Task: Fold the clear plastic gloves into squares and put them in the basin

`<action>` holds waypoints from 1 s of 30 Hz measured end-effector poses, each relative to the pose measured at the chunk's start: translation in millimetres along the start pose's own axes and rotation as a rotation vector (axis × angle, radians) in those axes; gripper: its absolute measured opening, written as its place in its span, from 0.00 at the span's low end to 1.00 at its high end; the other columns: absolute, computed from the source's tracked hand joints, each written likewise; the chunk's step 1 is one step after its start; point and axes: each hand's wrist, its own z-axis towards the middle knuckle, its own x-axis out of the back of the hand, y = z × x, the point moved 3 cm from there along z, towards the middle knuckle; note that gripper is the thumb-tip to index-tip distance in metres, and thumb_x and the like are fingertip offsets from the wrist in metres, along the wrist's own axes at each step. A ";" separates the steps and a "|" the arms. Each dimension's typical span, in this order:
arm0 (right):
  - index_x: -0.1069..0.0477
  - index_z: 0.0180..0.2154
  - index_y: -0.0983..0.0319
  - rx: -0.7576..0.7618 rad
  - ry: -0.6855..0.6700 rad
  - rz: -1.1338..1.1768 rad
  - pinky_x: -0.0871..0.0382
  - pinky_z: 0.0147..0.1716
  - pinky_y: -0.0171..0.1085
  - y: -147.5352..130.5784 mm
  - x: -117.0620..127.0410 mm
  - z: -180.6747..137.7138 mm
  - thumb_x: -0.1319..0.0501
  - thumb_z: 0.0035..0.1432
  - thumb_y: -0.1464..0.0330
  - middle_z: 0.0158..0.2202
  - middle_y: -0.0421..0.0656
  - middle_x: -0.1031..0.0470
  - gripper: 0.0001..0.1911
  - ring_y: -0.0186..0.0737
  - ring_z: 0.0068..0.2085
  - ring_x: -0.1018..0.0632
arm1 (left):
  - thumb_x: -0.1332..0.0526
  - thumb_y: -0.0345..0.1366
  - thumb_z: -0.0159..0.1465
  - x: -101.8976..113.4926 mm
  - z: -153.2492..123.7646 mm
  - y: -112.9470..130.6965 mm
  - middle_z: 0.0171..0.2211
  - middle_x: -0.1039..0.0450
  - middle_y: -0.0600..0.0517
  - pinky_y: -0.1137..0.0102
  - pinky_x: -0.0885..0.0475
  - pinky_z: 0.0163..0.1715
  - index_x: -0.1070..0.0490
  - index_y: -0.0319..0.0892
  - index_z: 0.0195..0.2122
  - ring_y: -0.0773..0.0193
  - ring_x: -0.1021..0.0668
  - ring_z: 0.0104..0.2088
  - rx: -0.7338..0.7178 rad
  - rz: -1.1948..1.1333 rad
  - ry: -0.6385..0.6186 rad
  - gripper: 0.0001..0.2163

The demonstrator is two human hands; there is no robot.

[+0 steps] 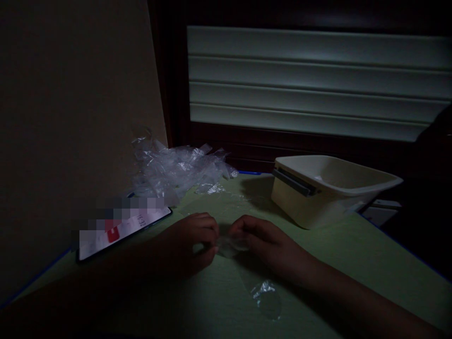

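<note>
Between my hands is a small clear plastic bag (228, 247), thin and crumpled, just above the green table (212, 306). My left hand (197, 242) is closed, thumb and fingers pinching the bag's left side. On the other side my right hand (264, 242) also pinches it, with the fingers curled. A shiny clear plastic piece (266, 297) lies below my right hand; whether it joins the held bag I cannot tell. In the dim light the fingertips are hard to make out.
A heap of clear plastic bags (180, 167) lies at the back left by the wall. A phone (127, 228) with a lit screen rests at the left. At the right stands a cream plastic bin (296, 202) with a grey handle. Behind is a slatted panel (300, 84).
</note>
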 end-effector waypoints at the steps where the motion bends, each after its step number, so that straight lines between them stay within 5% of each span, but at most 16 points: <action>1: 0.36 0.31 0.62 0.003 0.018 -0.024 0.38 0.32 0.34 0.1 1.0 0.0 0.47 0.48 0.78 0.29 0.39 0.33 0.08 0.33 0.32 0.31 | 0.47 0.26 0.58 0.0 0.0 0.0 0.30 0.33 0.49 0.69 0.35 0.36 0.35 0.39 0.25 0.64 0.31 0.33 -0.001 0.006 0.000 0.06; 6: 0.37 0.36 0.62 -0.015 0.097 -0.201 0.35 0.33 0.33 -0.2 3.0 -1.1 0.50 0.37 0.85 0.32 0.40 0.32 0.22 0.34 0.32 0.30 | 0.47 0.27 0.59 -1.3 -0.2 -0.4 0.29 0.34 0.50 0.69 0.35 0.36 0.36 0.39 0.24 0.64 0.31 0.32 0.004 0.062 -0.003 0.07; 10: 0.37 0.41 0.63 -0.009 0.245 -0.304 0.34 0.33 0.37 3.1 8.3 -2.2 0.48 0.43 0.81 0.36 0.44 0.31 0.21 0.37 0.34 0.29 | 0.46 0.26 0.58 -2.1 0.1 1.1 0.30 0.34 0.50 0.68 0.35 0.37 0.36 0.39 0.26 0.64 0.31 0.33 0.036 0.130 -0.002 0.05; 14: 0.37 0.43 0.64 0.213 0.378 -0.525 0.35 0.38 0.42 -2.4 16.7 -5.6 0.48 0.48 0.79 0.39 0.47 0.31 0.18 0.41 0.38 0.30 | 0.43 0.25 0.54 -0.3 0.5 5.0 0.36 0.33 0.49 0.67 0.35 0.38 0.37 0.39 0.30 0.61 0.31 0.37 0.060 0.188 0.031 0.04; 19: 0.33 0.37 0.65 0.423 0.179 -0.770 0.35 0.37 0.40 -13.5 11.3 -8.4 0.48 0.52 0.80 0.37 0.49 0.31 0.11 0.41 0.38 0.30 | 0.42 0.25 0.56 0.1 1.4 9.6 0.34 0.33 0.50 0.68 0.34 0.37 0.37 0.39 0.28 0.62 0.31 0.36 0.042 0.259 0.039 0.04; 24: 0.30 0.33 0.65 0.368 -0.064 -0.991 0.38 0.35 0.38 -5.4 -1.3 -5.3 0.47 0.57 0.75 0.32 0.46 0.30 0.07 0.39 0.34 0.31 | 0.44 0.28 0.58 -2.2 -0.5 13.7 0.32 0.32 0.49 0.69 0.34 0.35 0.34 0.39 0.29 0.63 0.30 0.34 -0.104 0.260 0.046 0.03; 30: 0.30 0.34 0.64 0.307 -0.135 -0.979 0.39 0.36 0.36 -1.7 -4.8 -4.0 0.47 0.60 0.73 0.32 0.44 0.30 0.08 0.37 0.34 0.30 | 0.46 0.30 0.60 -3.8 -3.3 16.3 0.27 0.30 0.50 0.69 0.33 0.32 0.34 0.40 0.26 0.64 0.29 0.30 -0.159 0.238 0.017 0.06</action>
